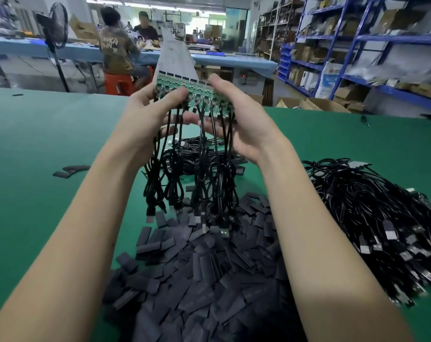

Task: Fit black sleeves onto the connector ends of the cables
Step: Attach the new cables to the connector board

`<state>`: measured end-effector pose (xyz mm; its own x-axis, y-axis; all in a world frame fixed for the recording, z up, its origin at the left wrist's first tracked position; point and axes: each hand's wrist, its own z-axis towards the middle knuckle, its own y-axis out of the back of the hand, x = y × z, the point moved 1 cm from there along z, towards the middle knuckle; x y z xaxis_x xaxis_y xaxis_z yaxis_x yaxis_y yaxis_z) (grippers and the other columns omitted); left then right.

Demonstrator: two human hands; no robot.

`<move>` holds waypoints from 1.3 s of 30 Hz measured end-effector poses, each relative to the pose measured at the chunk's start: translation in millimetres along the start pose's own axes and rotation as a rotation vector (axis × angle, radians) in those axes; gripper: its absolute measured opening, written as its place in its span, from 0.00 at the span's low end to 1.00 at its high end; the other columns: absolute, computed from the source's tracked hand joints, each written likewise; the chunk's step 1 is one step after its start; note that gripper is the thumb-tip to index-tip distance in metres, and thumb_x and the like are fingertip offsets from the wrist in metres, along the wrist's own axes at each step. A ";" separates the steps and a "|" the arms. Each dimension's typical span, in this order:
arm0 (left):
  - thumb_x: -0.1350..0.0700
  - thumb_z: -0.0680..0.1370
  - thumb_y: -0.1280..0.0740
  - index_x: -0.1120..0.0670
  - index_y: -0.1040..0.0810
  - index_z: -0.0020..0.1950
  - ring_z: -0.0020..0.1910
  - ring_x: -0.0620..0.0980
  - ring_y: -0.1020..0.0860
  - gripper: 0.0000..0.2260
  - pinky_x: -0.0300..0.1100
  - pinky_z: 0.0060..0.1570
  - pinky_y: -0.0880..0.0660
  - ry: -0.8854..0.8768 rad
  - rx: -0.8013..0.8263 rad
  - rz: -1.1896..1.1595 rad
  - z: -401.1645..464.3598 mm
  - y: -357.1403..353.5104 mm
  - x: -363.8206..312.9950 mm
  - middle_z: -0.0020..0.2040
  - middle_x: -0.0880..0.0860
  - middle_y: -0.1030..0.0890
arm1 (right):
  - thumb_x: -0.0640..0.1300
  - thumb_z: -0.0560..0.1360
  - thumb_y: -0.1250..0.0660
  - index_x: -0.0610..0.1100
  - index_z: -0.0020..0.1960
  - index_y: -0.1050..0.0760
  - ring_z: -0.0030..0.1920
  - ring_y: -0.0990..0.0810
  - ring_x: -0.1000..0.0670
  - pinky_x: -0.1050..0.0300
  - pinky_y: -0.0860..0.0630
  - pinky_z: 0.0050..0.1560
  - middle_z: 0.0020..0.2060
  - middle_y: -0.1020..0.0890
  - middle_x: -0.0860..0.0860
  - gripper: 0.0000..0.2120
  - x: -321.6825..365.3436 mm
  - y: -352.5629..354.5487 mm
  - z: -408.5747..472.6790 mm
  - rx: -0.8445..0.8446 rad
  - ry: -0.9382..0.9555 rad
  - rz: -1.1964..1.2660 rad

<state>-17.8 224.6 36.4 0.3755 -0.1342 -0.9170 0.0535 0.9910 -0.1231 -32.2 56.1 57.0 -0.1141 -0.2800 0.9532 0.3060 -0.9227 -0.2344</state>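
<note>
Green felt covers the table [49,144], and above its middle a person holds up a green circuit panel [185,91] from which a bundle of black cables [192,169] hangs straight down. The left hand [148,114] grips the panel's 9 o'clock edge, thumb curled over the front face and fingers behind. The right hand [236,114] takes the 3 o'clock edge, thumb on top, its fingers bent under the cable roots. A grey sheet [176,54] stands up behind the panel toward 12 o'clock. The cables' free plug ends dangle just above a heap of black sleeves [209,280] spread at 6 o'clock; whether any plug touches the heap cannot be told. A second pile of cables [372,208] lies on the felt at 4 o'clock, beside the heap. A few loose sleeves [70,171] lie apart at 9 o'clock. Far off at 12 o'clock two people sit at a blue bench [209,59], with blue shelving [357,45] at 2 o'clock.
</note>
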 end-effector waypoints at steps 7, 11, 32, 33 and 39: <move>0.56 0.79 0.28 0.49 0.20 0.55 0.43 0.50 0.14 0.06 0.38 0.35 0.21 0.018 -0.081 -0.049 -18.7 8.6 35.1 0.49 0.49 0.14 | 0.43 0.79 0.29 0.41 0.60 0.21 0.39 0.16 0.51 0.63 0.21 0.40 0.50 0.16 0.49 0.12 -29.1 37.3 -3.0 -0.161 -0.075 -0.134; 0.56 0.80 0.30 0.51 0.22 0.55 0.43 0.49 0.14 0.05 0.36 0.35 0.22 0.133 -0.031 -0.076 -23.8 12.0 50.2 0.48 0.47 0.14 | 0.39 0.76 0.27 0.35 0.65 0.24 0.39 0.14 0.52 0.63 0.19 0.41 0.52 0.16 0.46 0.19 -49.5 45.0 -7.0 -0.244 -0.089 -0.004; 0.41 0.68 0.21 0.46 0.22 0.62 0.58 0.46 0.20 0.26 0.42 0.55 0.25 0.178 -0.170 0.212 -29.0 25.3 60.0 0.58 0.49 0.17 | 0.36 0.72 0.22 0.42 0.49 0.21 0.39 0.15 0.52 0.58 0.16 0.45 0.44 0.16 0.47 0.10 -89.4 37.8 -22.5 -0.337 -0.151 0.071; 0.40 0.71 0.23 0.45 0.24 0.62 0.59 0.43 0.22 0.23 0.39 0.55 0.27 0.050 -0.241 0.325 -27.3 26.3 51.4 0.58 0.46 0.18 | 0.36 0.72 0.22 0.42 0.49 0.21 0.40 0.15 0.51 0.58 0.16 0.46 0.45 0.16 0.46 0.10 -90.1 36.8 -22.5 -0.336 -0.154 0.065; 0.43 0.83 0.41 0.49 0.21 0.49 0.53 0.51 0.23 0.14 0.51 0.60 0.35 -0.523 -0.192 1.228 -36.1 -13.7 26.0 0.48 0.46 0.17 | 0.38 0.71 0.21 0.42 0.48 0.19 0.42 0.15 0.51 0.59 0.18 0.44 0.43 0.15 0.48 0.09 -88.2 25.4 -20.7 -0.314 -0.109 0.024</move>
<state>-42.2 207.6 0.5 0.3949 0.8906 -0.2258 -0.6830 0.4489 0.5762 -33.9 51.9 -37.0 -0.0037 -0.2885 0.9575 -0.0007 -0.9575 -0.2885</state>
